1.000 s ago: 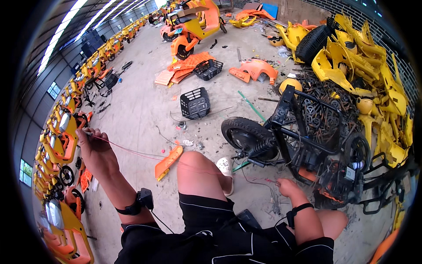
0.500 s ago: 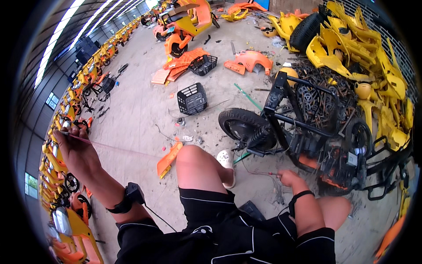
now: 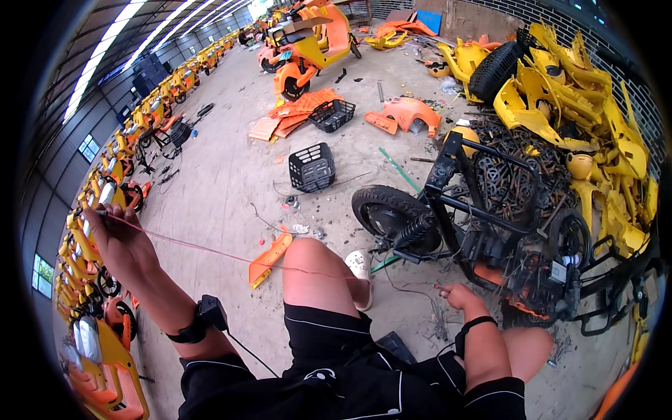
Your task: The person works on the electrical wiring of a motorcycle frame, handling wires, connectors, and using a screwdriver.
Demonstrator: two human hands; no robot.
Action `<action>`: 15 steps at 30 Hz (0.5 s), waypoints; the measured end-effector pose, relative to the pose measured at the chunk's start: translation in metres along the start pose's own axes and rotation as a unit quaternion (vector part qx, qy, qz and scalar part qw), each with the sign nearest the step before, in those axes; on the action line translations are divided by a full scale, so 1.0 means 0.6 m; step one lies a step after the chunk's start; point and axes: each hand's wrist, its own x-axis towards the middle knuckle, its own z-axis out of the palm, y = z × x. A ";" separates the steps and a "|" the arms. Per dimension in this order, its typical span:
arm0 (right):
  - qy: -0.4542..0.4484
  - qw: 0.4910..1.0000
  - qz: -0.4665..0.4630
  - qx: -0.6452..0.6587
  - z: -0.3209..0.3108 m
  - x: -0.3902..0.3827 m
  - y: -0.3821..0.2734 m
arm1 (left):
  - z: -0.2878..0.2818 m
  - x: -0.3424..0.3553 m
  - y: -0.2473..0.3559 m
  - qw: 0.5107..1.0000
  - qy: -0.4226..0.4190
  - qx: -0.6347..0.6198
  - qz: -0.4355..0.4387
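Observation:
My left hand [image 3: 120, 234] is raised out to the left, its fingers pinched on one end of a thin red wire [image 3: 210, 249]. From there the wire sags across the floor and over my bent knee toward my right side. My right hand [image 3: 460, 297] is low beside the stripped black scooter frame [image 3: 483, 203], fingers closed on a thin wire with a small reddish tip. Whether this is the same wire I cannot tell. A dark cable [image 3: 402, 288] loops on the floor just left of that hand.
Black plastic baskets [image 3: 312, 168], orange panels [image 3: 269, 260] and an orange fender [image 3: 406, 115] lie ahead. Yellow body parts [image 3: 553, 91] and metal scraps [image 3: 500, 161] are heaped at right. Scooters [image 3: 105, 378] line the left wall; another scooter [image 3: 308, 52] stands farther off.
The red wire, blurred and straighter before, now hangs slacker and shows clearly across my knee. Both hands keep nearly the same places and grips. The view has tilted up slightly.

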 end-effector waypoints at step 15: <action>0.111 0.989 -0.057 -0.081 -0.115 -0.099 -0.181 | 0.028 -0.052 -0.086 1.000 0.017 -0.009 -0.014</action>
